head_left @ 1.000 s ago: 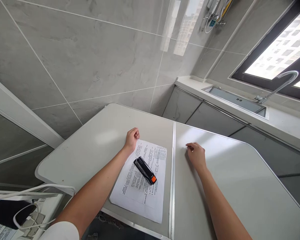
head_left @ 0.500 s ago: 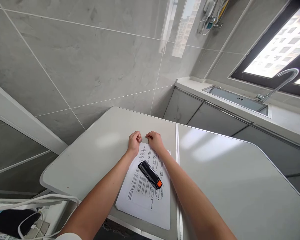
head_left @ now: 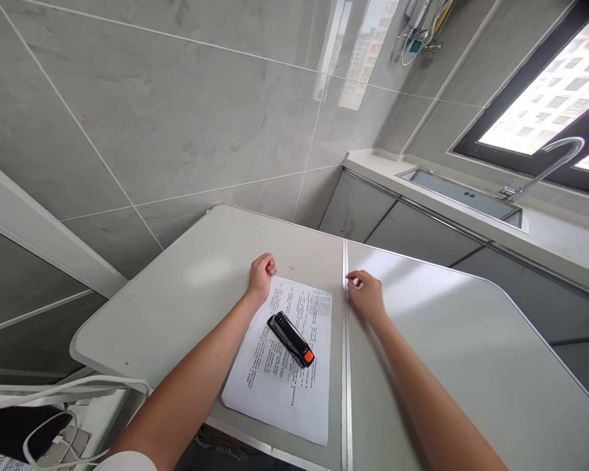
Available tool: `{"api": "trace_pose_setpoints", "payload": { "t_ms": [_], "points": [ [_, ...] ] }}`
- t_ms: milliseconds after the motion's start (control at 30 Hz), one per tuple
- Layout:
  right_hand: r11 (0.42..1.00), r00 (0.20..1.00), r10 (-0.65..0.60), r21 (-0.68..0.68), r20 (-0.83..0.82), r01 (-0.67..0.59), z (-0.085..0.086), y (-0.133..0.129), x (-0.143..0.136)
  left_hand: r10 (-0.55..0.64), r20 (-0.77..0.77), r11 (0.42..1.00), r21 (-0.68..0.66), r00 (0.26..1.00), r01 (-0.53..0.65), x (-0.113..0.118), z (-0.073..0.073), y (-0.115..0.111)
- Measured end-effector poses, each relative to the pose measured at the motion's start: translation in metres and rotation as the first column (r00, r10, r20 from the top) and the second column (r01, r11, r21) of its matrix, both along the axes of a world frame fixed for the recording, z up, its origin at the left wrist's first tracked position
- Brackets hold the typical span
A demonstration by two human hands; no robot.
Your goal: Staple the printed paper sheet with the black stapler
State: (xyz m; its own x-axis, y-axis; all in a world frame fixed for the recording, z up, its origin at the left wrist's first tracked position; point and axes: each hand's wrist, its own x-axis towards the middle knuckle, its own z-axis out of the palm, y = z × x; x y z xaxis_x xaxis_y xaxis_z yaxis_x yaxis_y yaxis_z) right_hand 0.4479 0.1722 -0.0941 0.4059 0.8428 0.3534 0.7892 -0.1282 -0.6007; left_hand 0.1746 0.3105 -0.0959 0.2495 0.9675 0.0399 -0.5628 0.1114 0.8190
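My left hand [head_left: 262, 275] is closed in a fist, resting at the top left corner of a printed sheet of paper [head_left: 279, 415]; what it holds, if anything, is hidden. To the right, above the table's metal seam, my right hand [head_left: 367, 296] has thumb and fingers curled into a pinch, and nothing can be made out in it. Between the hands, just beyond the sheet's top edge, lie tiny thin bits that look like staples [head_left: 291, 267]. A black stapler [head_left: 290, 339] with an orange end lies diagonally on the print, touched by neither hand.
The pale table [head_left: 422, 366] has a metal seam [head_left: 345, 392] down its middle. White cables [head_left: 69, 392] and a black item [head_left: 17, 432] sit at lower left. A counter with a sink [head_left: 464, 193] and tap [head_left: 550, 167] runs along the right, below a window.
My right hand has moved right, off the sheet's top edge and over to the seam, uncovering the tiny bits on the table. My left hand and the stapler stay about where they were.
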Motion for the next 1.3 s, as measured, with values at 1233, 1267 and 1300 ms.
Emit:
{"api": "trace_pose_setpoints", "payload": {
  "t_ms": [1233,1267,1300],
  "points": [
    [0.991,0.982,-0.098,0.076,-0.162,0.112,-0.011,-0.089,0.081,0.409,-0.860,0.494,0.490,0.306,0.718,0.007,0.002,-0.020],
    [0.995,0.989,-0.067,0.061,-0.131,0.075,-0.008,-0.087,0.070,0.427,-0.855,0.489,0.492,0.295,0.720,0.008,0.001,-0.021],
    [0.998,0.992,-0.030,0.047,-0.123,0.036,-0.005,-0.085,0.058,0.441,-0.850,0.486,0.496,0.288,0.720,0.009,-0.001,-0.022]
  ]
}}
